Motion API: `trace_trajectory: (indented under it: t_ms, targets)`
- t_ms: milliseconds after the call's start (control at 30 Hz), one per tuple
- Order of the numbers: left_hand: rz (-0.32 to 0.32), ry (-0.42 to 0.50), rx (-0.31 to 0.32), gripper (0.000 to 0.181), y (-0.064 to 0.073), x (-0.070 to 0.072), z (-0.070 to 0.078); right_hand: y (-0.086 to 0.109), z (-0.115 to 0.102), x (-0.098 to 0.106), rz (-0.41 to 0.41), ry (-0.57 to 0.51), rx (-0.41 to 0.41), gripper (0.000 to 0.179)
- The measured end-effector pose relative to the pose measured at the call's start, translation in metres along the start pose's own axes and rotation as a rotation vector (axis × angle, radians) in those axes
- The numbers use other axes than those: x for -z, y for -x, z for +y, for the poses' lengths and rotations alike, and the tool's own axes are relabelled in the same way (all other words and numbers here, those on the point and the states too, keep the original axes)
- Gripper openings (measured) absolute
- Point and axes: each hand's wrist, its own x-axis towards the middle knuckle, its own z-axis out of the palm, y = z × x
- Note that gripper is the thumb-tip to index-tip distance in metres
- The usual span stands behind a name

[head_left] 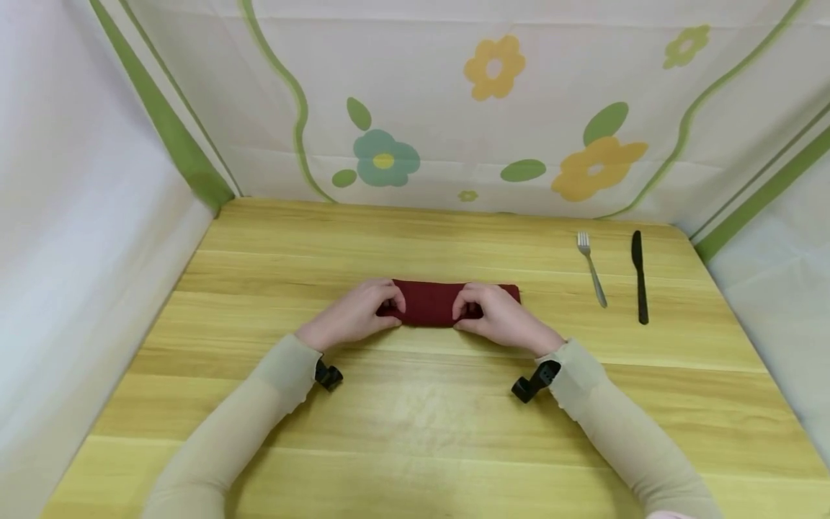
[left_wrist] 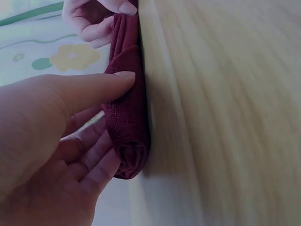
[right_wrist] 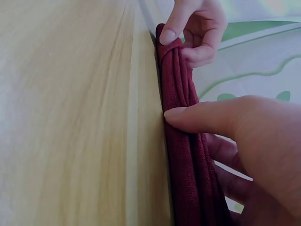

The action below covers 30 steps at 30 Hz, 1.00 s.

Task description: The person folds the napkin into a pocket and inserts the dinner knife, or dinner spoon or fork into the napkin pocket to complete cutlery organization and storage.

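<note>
A dark red cloth napkin (head_left: 429, 303), folded and rolled into a narrow strip, lies across the middle of the wooden table. My left hand (head_left: 363, 310) pinches its left part, thumb on the near side and fingers curled over the far side. Likewise, my right hand (head_left: 498, 314) grips the napkin toward its right part. The left wrist view shows the rolled end of the napkin (left_wrist: 129, 117) as a spiral beside my left fingers. Layered folds run along the napkin (right_wrist: 186, 155) in the right wrist view, under my right thumb.
To the right on the wooden table (head_left: 415, 425) lie a silver fork (head_left: 591, 268) and, beside it, a black knife (head_left: 640, 277). A white curtain with printed flowers (head_left: 441, 108) hangs behind the table's far edge, and pale fabric flanks both sides.
</note>
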Motion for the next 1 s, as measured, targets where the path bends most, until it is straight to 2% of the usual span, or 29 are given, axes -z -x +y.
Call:
trace_trajectory:
  t_ms: [133,267,400,567,633,733,867,1000]
  targets:
    - [-0.021,0.011,-0.014,0.016,-0.002,0.000,-0.001,0.001,0.002,-0.001,0.000,-0.008,0.009,0.017]
    - [-0.024,0.014,-0.006,0.017,-0.003,0.000,0.000,0.009,0.003,0.007,0.009,0.067,0.006,0.018]
    - [0.005,-0.013,0.026,0.031,-0.001,0.000,0.007,0.027,0.006,0.024,0.027,0.190,-0.020,0.029]
    - [0.038,-0.095,-0.001,0.033,-0.002,-0.003,0.020,0.052,0.011,0.039,0.068,0.269,-0.062,0.031]
    - [0.025,-0.105,-0.002,0.029,-0.003,-0.005,0.020,0.058,0.014,0.040,0.090,0.270,-0.066,0.027]
    - [0.004,-0.064,0.023,0.022,-0.005,-0.009,0.015,0.065,0.020,0.038,0.125,0.234,-0.070,0.020]
    - [0.012,0.026,0.026,0.014,-0.009,-0.010,0.008,0.072,0.031,0.035,0.194,0.166,-0.041,0.016]
    - [0.018,0.064,0.012,0.012,-0.011,-0.009,0.006,0.076,0.035,0.036,0.254,0.127,0.011,0.019]
